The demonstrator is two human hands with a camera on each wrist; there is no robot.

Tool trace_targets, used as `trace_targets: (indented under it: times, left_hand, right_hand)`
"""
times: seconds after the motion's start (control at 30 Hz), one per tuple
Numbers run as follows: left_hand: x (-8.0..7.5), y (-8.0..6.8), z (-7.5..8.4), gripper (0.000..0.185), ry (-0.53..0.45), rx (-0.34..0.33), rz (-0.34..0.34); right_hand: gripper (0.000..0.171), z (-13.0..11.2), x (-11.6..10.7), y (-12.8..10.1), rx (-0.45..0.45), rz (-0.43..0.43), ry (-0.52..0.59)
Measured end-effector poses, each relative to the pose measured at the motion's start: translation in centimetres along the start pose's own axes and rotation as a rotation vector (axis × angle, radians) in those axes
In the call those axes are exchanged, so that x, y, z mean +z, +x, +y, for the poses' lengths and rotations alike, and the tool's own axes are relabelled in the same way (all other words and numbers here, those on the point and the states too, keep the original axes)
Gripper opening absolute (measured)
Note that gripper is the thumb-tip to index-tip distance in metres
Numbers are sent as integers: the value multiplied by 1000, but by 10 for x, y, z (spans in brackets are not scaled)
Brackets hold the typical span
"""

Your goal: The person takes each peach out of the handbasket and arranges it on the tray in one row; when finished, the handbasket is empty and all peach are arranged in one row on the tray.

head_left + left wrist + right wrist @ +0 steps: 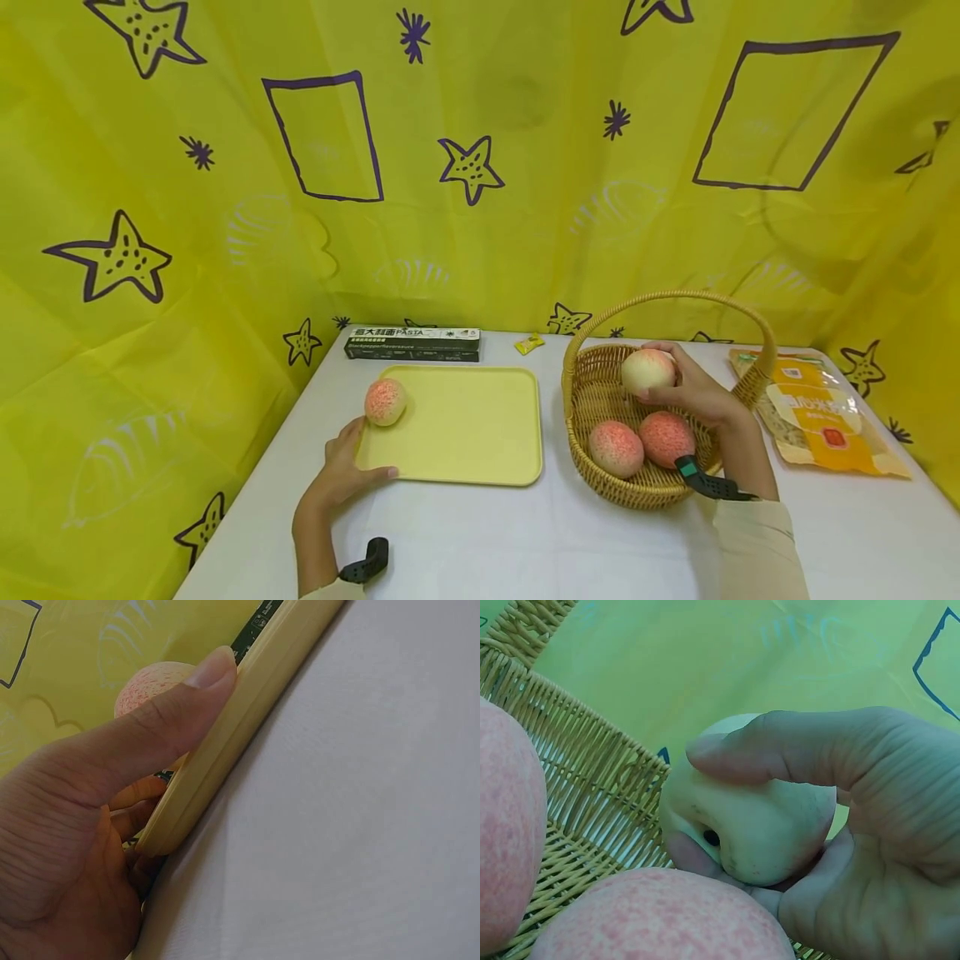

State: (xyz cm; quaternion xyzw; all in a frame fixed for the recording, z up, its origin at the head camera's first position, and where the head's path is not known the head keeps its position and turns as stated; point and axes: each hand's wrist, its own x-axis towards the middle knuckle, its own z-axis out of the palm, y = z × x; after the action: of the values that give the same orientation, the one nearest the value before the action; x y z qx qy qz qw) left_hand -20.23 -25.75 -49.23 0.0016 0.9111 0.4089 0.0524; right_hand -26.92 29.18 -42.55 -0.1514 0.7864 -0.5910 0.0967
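R hand: curled round pale peach, held over basket, above 2 peaches.
L hand: pinches tray corner; 1 peach on tray.
Risk: shallow grip, peach may slip, drop back in basket; tray may slide if L lets go.

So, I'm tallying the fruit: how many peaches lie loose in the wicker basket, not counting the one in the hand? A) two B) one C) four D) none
A: two peaches lie in the basket, while the right hand grips a third peach above them.
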Motion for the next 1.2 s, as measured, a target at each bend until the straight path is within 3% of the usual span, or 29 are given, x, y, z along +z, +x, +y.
trace_targets:
  times: [0.3, 0.4, 0.53, 0.8, 1.2]
  left_hand:
    - [0, -1, 2, 113, -8, 8, 4]
    - [0, -1, 2, 113, -5, 11, 7]
    - [2, -1, 0, 114, 3, 11, 13]
    - [2, -1, 0, 114, 7, 11, 19]
    - [1, -5, 4, 113, 5, 13, 17]
  right_hand:
    - [39, 1, -1, -2, -81, -80, 218]
    - [37, 1, -1, -3, -101, -90, 259]
    - [47, 0, 0, -5, -104, -71, 229]
    - [58, -6, 1, -10, -99, -17, 18]
    - [57, -7, 2, -16, -160, -17, 33]
